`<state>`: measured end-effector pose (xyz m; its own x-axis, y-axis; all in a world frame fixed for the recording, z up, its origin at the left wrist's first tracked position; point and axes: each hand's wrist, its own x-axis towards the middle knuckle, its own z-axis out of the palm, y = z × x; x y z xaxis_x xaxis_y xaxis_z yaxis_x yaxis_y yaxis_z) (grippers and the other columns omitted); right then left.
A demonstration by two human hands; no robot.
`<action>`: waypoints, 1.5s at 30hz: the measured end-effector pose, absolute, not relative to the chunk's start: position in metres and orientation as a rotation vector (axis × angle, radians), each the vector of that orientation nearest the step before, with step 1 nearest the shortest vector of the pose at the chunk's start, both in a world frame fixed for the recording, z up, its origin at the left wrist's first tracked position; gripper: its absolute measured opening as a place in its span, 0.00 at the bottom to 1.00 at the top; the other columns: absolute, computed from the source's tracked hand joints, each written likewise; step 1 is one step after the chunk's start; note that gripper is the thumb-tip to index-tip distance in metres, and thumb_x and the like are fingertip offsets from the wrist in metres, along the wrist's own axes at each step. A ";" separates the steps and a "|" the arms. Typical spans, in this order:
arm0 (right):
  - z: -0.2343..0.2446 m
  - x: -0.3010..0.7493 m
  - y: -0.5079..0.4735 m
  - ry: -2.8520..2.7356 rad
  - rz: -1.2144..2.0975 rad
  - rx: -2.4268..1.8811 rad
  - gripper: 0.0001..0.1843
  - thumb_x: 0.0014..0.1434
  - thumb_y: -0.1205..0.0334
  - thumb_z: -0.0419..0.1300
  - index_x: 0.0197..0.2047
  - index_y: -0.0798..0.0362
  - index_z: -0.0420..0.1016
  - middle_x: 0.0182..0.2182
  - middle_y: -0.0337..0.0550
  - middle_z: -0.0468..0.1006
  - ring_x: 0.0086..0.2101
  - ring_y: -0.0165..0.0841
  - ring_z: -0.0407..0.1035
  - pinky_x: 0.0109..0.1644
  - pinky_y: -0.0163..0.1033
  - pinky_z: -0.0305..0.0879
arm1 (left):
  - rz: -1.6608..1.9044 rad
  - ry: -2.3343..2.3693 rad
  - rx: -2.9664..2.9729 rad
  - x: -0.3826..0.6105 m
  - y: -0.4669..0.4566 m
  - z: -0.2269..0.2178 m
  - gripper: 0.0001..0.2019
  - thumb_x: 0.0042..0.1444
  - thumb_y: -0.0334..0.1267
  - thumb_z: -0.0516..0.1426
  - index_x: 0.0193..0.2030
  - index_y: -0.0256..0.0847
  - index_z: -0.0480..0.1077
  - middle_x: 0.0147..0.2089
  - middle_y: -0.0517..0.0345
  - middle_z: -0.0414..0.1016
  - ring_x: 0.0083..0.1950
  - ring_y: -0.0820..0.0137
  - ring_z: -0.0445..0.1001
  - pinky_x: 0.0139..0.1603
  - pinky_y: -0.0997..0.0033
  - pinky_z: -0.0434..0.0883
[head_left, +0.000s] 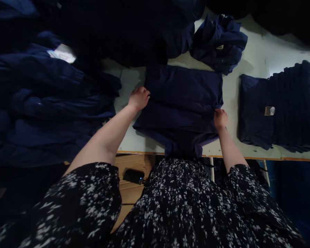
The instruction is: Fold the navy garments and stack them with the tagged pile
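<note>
A dark navy garment (183,100) lies partly folded on the pale table in front of me, and its narrow near end reaches past the table's front edge. My left hand (139,98) is closed at the garment's left edge, fingertips on the cloth. At the right edge, my right hand (220,119) pinches the fabric with curled fingers. Some creases run across the cloth between both hands. Whether the garment is a shirt or trousers I cannot tell.
To the right stands a row of folded navy garments (289,110) with a small label showing. A crumpled navy bundle (219,44) lies behind. Loose navy clothes (46,103) heap up at left. Below the table (126,86), a black device (133,176) rests on cardboard (130,196).
</note>
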<state>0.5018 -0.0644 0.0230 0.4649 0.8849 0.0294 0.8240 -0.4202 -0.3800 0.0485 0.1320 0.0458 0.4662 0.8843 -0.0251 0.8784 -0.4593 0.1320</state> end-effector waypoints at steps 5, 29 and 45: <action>0.020 0.473 -0.082 -2.222 0.180 -2.151 0.31 0.73 0.54 0.49 0.75 0.50 0.65 0.75 0.53 0.62 0.73 0.54 0.54 0.75 0.68 0.51 | 0.026 1.222 2.637 0.055 0.079 0.022 0.24 0.73 0.45 0.47 0.69 0.41 0.71 0.72 0.43 0.68 0.76 0.53 0.61 0.76 0.51 0.58; 0.010 0.465 -0.139 -2.503 0.359 -1.868 0.32 0.74 0.55 0.50 0.78 0.50 0.60 0.77 0.52 0.57 0.76 0.51 0.48 0.77 0.70 0.44 | -0.143 0.842 2.644 0.081 -0.032 0.004 0.33 0.68 0.38 0.54 0.80 0.44 0.57 0.82 0.43 0.51 0.83 0.54 0.46 0.81 0.42 0.40; 0.007 0.456 -0.183 -3.035 0.669 -0.738 0.20 0.71 0.50 0.59 0.62 0.44 0.80 0.56 0.53 0.78 0.51 0.46 0.70 0.51 0.49 0.64 | -0.421 0.340 2.286 0.079 -0.094 -0.005 0.24 0.58 0.44 0.62 0.62 0.66 0.78 0.70 0.58 0.74 0.73 0.56 0.67 0.78 0.56 0.51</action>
<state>0.4555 -0.1830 0.0066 -0.8918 0.4279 -0.1467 0.4499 0.8056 -0.3854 0.0792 -0.0943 -0.0046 0.9097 0.1122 -0.3998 0.3673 -0.6665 0.6487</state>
